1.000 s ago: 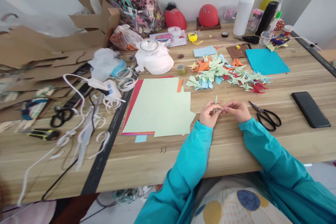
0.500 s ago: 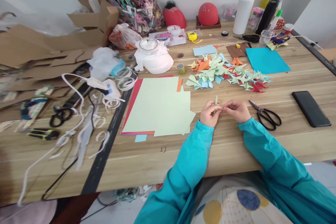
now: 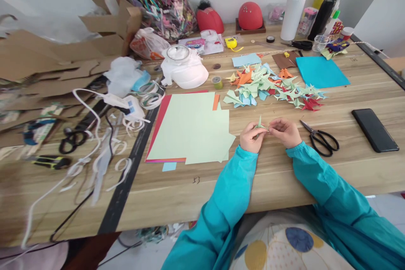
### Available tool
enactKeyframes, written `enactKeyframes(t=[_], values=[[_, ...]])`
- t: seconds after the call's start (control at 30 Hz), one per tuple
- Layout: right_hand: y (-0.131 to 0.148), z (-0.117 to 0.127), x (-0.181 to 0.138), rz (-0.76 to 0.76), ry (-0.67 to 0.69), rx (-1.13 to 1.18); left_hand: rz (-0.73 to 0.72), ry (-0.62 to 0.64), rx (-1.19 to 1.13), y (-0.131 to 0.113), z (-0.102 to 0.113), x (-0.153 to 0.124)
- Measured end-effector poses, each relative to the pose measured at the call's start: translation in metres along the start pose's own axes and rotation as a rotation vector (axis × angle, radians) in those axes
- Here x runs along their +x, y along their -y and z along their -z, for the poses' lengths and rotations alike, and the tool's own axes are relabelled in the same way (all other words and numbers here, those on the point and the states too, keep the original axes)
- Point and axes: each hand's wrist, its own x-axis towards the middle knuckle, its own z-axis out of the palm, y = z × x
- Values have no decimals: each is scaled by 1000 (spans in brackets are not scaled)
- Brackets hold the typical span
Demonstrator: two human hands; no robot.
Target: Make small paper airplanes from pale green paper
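Between my hands is a small pale green paper crane [image 3: 260, 123], partly hidden by fingers. My left hand [image 3: 252, 137] is closed around its body, with one point standing up above the thumb. At its right end, my right hand [image 3: 284, 130] pinches a thin tip of the same folded paper. Just behind the hands lies a heap of folded paper cranes [image 3: 257, 84] in green, orange, blue and red. Black-handled scissors [image 3: 323, 140] rest on the wood to the right of my right hand. Left of my hands is a stack of pale green paper sheets [image 3: 193, 128].
A black phone [image 3: 375, 130] lies at the far right. Turquoise paper [image 3: 322, 71] is behind the cranes. White cables [image 3: 91, 93], paper strips and a second pair of scissors [image 3: 73, 140] clutter the left side. Cardboard [image 3: 63, 50] fills the back left.
The crane has turned slightly in my fingers, so more of its green folds show beside the upright point. Both hands keep their pinching hold, nearly in place.
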Motion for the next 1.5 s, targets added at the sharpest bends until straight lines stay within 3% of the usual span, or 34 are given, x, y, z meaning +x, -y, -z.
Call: enactKeyframes(t=[0.4, 0.8, 1.13, 1.5], values=[[-3, 3, 1, 44, 10, -91, 32, -12, 54, -2, 1, -1], [-7, 4, -2, 207, -9, -305, -44, 17, 95, -1, 1, -1], [-1, 0, -4, 167, -106, -371, -287, 112, 282, -3, 3, -7], [1, -3, -5, 146, -193, -315, -245, 68, 273, -2, -3, -11]])
